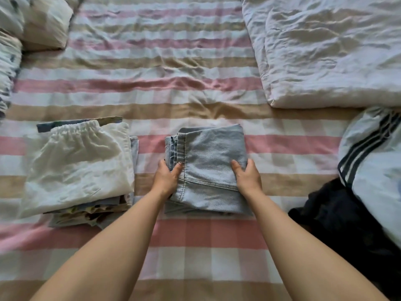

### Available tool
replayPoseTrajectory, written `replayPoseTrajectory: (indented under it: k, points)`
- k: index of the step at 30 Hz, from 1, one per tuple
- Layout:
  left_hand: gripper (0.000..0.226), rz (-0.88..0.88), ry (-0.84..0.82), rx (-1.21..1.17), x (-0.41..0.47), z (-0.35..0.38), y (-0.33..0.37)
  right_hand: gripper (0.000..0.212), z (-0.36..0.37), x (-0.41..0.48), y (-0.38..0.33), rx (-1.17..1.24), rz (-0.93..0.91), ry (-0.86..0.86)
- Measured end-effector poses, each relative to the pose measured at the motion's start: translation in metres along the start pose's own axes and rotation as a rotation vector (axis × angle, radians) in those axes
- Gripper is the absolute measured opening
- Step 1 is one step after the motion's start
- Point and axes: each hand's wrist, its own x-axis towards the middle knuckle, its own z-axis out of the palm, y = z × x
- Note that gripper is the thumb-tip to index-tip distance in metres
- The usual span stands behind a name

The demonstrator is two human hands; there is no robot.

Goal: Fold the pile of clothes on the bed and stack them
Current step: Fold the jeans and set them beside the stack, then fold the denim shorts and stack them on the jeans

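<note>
A folded pair of light blue jeans (208, 161) lies in the middle of the striped bed (152, 92). My left hand (166, 177) grips its left edge, thumb on top and fingers tucked under. My right hand (247, 175) grips the right edge the same way. To the left stands a stack of folded clothes (78, 168) with a white elastic-waist garment on top and patterned pieces below. At the right edge lies an unfolded heap: a white garment with dark stripes (373, 153) and a black garment (338, 216).
A folded white duvet (329, 48) covers the far right of the bed. Pillows (32, 22) sit at the far left corner. Bare striped sheet shows between the stack, the jeans and the heap.
</note>
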Motion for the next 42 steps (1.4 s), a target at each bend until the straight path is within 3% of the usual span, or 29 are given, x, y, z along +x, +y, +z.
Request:
replayPoseTrajectory:
  k: [2,4,7,13,18,25,29,32,37,42]
  points:
    - [0.042,-0.022,0.002,0.154,-0.001,-0.002,0.009,0.037,-0.002,0.000,-0.005,-0.036,0.020,-0.013]
    - [0.045,0.022,0.121,0.384,-0.014,-0.002,0.019,0.031,-0.011,-0.007,-0.009,-0.061,0.028,-0.010]
    - [0.045,0.259,0.245,0.431,-0.055,0.009,0.035,0.031,-0.041,-0.031,-0.007,-0.049,0.004,0.061]
    - [0.031,0.618,-0.114,0.313,-0.150,0.086,0.075,0.020,-0.149,-0.099,0.037,-0.049,-0.053,0.221]
    - [0.018,0.680,-0.366,0.230,-0.206,0.168,0.103,0.016,-0.223,-0.130,0.087,-0.078,-0.025,0.376]
    - [0.017,0.738,-0.547,0.234,-0.266,0.268,0.144,0.018,-0.306,-0.146,0.142,-0.159,0.057,0.542]
    - [0.018,0.741,-0.642,0.216,-0.292,0.320,0.157,0.021,-0.343,-0.152,0.173,-0.241,0.123,0.622]
    - [0.021,0.611,-0.669,0.197,-0.304,0.356,0.163,0.033,-0.355,-0.154,0.197,-0.330,0.177,0.526]
    - [0.012,0.383,-0.533,0.248,-0.305,0.393,0.165,0.055,-0.344,-0.151,0.222,-0.640,0.225,0.344]
    - [0.024,0.321,-0.511,0.250,-0.294,0.390,0.169,0.058,-0.339,-0.150,0.230,-0.603,0.203,0.311]
